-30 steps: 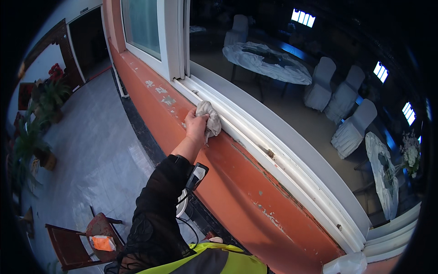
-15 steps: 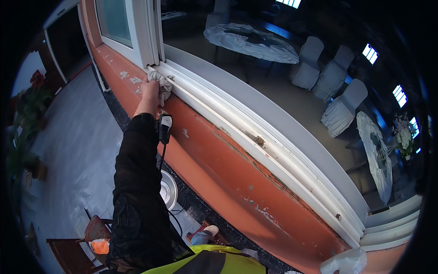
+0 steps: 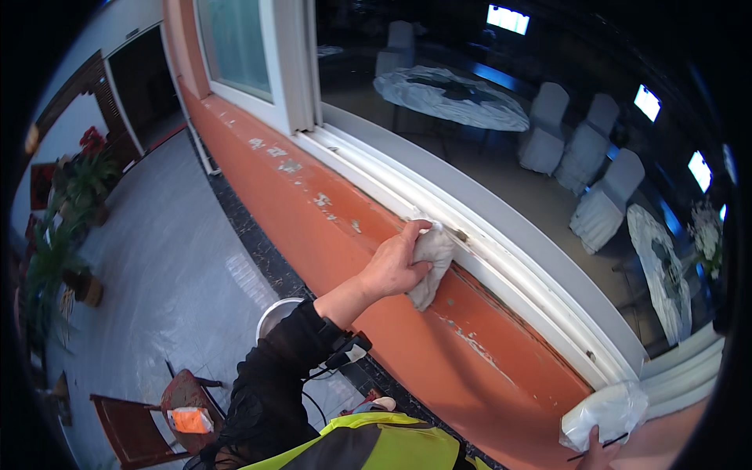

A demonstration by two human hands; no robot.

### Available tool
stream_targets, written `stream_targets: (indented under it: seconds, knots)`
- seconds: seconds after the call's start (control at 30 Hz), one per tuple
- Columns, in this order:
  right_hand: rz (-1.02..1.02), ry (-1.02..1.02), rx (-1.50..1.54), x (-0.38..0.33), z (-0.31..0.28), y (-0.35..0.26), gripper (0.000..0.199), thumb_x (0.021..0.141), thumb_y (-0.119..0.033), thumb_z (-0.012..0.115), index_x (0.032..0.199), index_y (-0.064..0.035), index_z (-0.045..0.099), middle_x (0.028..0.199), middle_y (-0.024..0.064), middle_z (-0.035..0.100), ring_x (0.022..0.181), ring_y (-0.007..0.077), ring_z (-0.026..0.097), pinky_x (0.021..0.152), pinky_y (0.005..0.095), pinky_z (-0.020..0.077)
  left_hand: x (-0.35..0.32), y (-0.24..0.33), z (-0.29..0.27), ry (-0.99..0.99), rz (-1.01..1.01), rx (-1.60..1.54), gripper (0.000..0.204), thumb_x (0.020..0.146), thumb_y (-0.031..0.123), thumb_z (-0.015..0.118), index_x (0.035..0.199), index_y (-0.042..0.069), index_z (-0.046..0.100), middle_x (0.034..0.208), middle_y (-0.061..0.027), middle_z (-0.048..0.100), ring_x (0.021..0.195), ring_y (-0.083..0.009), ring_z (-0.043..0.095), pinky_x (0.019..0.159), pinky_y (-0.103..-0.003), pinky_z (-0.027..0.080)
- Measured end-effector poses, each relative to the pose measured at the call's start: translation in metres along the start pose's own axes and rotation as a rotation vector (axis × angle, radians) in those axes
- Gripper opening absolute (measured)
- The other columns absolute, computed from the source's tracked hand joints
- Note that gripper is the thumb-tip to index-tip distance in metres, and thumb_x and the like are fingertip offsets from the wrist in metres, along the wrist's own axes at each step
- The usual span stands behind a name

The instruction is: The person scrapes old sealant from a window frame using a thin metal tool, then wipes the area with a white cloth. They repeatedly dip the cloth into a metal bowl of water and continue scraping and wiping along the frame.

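Note:
My left hand (image 3: 395, 262) is closed on a crumpled greyish-white rag (image 3: 432, 258). It presses the rag against the near edge of the white window track (image 3: 501, 270), and the cloth hangs over the orange sill (image 3: 392, 329). A black device (image 3: 348, 348) with a cable sits at my left wrist. At the lower right edge, only part of my right hand (image 3: 599, 450) shows, its fingers around a thin dark stick (image 3: 621, 439). That hand is right beside a whitish clear plastic bag (image 3: 603, 411) at the sill's right end. Dark debris (image 3: 460, 234) lies in the track.
A white basin (image 3: 274, 315) stands on the floor below, partly behind my sleeve. On the left are a wooden chair (image 3: 125, 427) with an orange packet (image 3: 190, 421) and potted plants (image 3: 74, 192). Beyond the window stand covered tables (image 3: 501, 117) and chairs (image 3: 540, 145).
My left hand has slid the rag along the track from the window frame's far-left corner toward the middle. More of my right hand shows beside the bag. The view has shifted slightly.

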State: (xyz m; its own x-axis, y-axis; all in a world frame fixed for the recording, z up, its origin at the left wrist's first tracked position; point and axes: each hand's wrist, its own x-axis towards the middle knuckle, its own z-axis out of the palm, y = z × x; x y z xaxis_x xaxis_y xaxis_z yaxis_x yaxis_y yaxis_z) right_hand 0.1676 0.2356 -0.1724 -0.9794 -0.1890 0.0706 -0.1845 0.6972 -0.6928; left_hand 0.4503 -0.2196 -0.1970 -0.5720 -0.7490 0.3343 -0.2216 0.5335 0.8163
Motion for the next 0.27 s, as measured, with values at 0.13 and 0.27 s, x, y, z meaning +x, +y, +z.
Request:
stream_targets:
  seconds: [0.13,0.27]
  knots:
    - [-0.142,0.09,-0.077,0.005,-0.021,0.026,0.065,0.075,-0.031,0.081,0.114,0.0138,0.055,0.088,0.0177,0.066,0.063,0.0224,0.059,0.055,0.0355,0.0487,0.004,0.017,0.024,-0.045,0.27,0.305,0.057,0.069,0.015,0.061,0.121,-0.001,0.047,0.095,-0.025,0.061,0.091,-0.0429,0.059,0.082,-0.048,0.048]
    - [-0.296,-0.141,-0.041,0.003,-0.046,0.046,0.072,0.078,-0.038,0.077,0.13,0.0043,0.049,0.104,0.0291,0.064,0.086,0.0234,0.066,0.075,0.0277,0.0538,0.004,0.006,0.039,0.025,0.298,0.335,0.06,0.068,0.019,0.061,0.124,0.003,0.046,0.103,-0.0245,0.06,0.097,-0.0411,0.058,0.087,-0.046,0.046]
